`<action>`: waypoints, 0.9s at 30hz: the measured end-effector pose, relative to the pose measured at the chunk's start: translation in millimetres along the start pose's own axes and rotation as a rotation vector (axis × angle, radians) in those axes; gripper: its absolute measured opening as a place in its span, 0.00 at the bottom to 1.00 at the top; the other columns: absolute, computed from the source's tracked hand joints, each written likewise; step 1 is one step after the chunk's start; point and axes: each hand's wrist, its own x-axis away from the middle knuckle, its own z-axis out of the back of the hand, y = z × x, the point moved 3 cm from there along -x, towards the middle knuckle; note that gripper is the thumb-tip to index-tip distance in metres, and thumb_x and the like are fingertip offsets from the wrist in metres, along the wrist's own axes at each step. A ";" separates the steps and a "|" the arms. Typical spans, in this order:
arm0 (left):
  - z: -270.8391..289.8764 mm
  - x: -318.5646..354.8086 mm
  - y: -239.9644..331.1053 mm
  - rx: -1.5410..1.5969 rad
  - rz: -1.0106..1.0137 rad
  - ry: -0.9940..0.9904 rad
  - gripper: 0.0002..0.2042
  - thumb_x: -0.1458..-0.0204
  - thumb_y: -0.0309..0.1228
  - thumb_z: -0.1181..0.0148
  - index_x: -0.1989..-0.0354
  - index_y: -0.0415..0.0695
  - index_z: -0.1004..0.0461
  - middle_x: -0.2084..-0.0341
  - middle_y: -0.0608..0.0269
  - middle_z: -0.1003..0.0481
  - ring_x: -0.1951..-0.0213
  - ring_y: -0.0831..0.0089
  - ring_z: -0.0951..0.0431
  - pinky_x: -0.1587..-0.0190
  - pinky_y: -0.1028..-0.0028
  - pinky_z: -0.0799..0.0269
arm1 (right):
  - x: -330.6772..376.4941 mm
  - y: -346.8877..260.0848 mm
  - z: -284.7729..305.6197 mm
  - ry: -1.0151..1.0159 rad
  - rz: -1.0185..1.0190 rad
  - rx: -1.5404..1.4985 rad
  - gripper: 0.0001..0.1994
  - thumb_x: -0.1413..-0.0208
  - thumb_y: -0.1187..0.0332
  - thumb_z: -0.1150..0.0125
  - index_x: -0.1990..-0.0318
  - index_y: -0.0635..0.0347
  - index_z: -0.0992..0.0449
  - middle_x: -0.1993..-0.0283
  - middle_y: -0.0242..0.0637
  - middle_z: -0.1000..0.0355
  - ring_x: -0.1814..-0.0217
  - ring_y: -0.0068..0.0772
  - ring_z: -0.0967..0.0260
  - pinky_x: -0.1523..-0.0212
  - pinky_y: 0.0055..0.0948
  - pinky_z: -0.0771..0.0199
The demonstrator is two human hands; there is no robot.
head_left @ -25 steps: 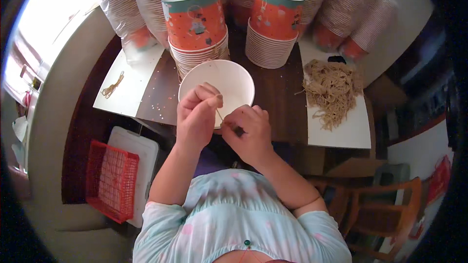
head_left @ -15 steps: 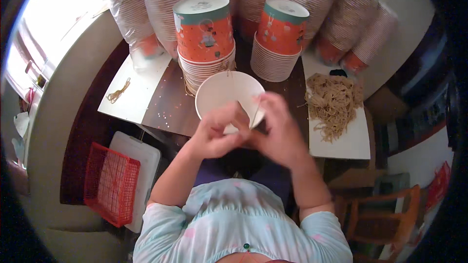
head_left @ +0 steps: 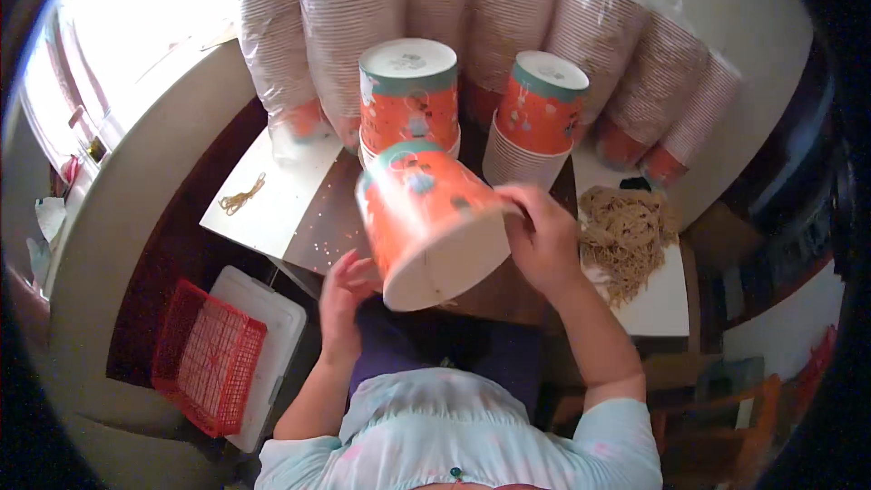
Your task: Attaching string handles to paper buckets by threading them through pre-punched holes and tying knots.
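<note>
An orange paper cup (head_left: 431, 222) with a teal rim band lies tilted on its side in the air above the table, its white base turned toward me. My right hand (head_left: 544, 240) grips its side near the base. Just under the cup's base my left hand (head_left: 345, 295) hovers with fingers spread, holding nothing I can see. Behind the held cup stand two stacks of upside-down orange cups, a left stack (head_left: 408, 95) and a right stack (head_left: 535, 118).
A pile of tan rubber bands (head_left: 626, 236) lies on white paper (head_left: 658, 304) at the right; a few more bands (head_left: 240, 195) rest on a white sheet at the left. Wrapped sleeves of cups (head_left: 345, 36) lean against the wall. A red basket (head_left: 204, 354) sits low left.
The cup was open-side up between both hands; it has been lifted and turned over on its side. My left hand has let go and dropped below it.
</note>
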 end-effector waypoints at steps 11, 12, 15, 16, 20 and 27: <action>-55.7 -161.6 154.1 -0.367 -0.785 -0.336 0.55 0.66 0.45 0.28 0.32 0.42 0.60 0.37 0.50 0.46 0.35 0.61 0.49 0.36 0.61 0.51 | -122.1 -14.3 10.9 -0.025 0.013 -0.624 0.34 0.48 0.64 0.40 0.37 0.65 0.47 0.37 0.49 0.43 0.34 0.42 0.46 0.36 0.37 0.46; -50.7 -183.9 156.8 -0.477 -0.786 -0.324 0.55 0.66 0.45 0.28 0.32 0.42 0.60 0.37 0.50 0.47 0.35 0.62 0.49 0.36 0.62 0.52 | -135.7 -4.4 2.8 -0.035 0.027 -0.378 0.33 0.47 0.61 0.41 0.37 0.65 0.47 0.38 0.50 0.42 0.35 0.43 0.45 0.36 0.36 0.46; -42.2 -236.7 120.3 -0.562 -0.791 -0.325 0.54 0.65 0.45 0.28 0.33 0.40 0.60 0.36 0.49 0.48 0.35 0.63 0.49 0.35 0.66 0.52 | -149.9 40.2 -38.2 0.086 0.041 -0.325 0.33 0.47 0.60 0.41 0.38 0.66 0.46 0.40 0.52 0.39 0.36 0.44 0.43 0.37 0.35 0.44; -46.3 -242.6 103.3 -0.652 -0.833 -0.278 0.53 0.63 0.43 0.29 0.33 0.39 0.59 0.37 0.48 0.47 0.35 0.63 0.49 0.36 0.67 0.51 | -145.7 48.8 -43.3 0.095 0.038 -0.314 0.33 0.47 0.60 0.41 0.38 0.66 0.46 0.40 0.52 0.39 0.36 0.44 0.43 0.37 0.35 0.44; -50.6 -237.0 34.4 -0.340 -0.495 -0.369 0.48 0.56 0.34 0.32 0.33 0.38 0.62 0.38 0.51 0.45 0.37 0.66 0.45 0.38 0.69 0.46 | -103.8 98.9 -71.9 0.002 -0.151 -0.196 0.31 0.46 0.63 0.42 0.38 0.66 0.45 0.41 0.48 0.37 0.38 0.37 0.40 0.39 0.33 0.41; -43.8 -207.7 19.7 -0.477 -0.556 -0.202 0.44 0.55 0.38 0.34 0.35 0.34 0.56 0.41 0.45 0.43 0.39 0.57 0.42 0.38 0.62 0.47 | -82.1 110.1 -35.1 0.031 -0.160 0.328 0.28 0.54 0.59 0.35 0.46 0.63 0.34 0.53 0.46 0.30 0.53 0.42 0.31 0.50 0.38 0.34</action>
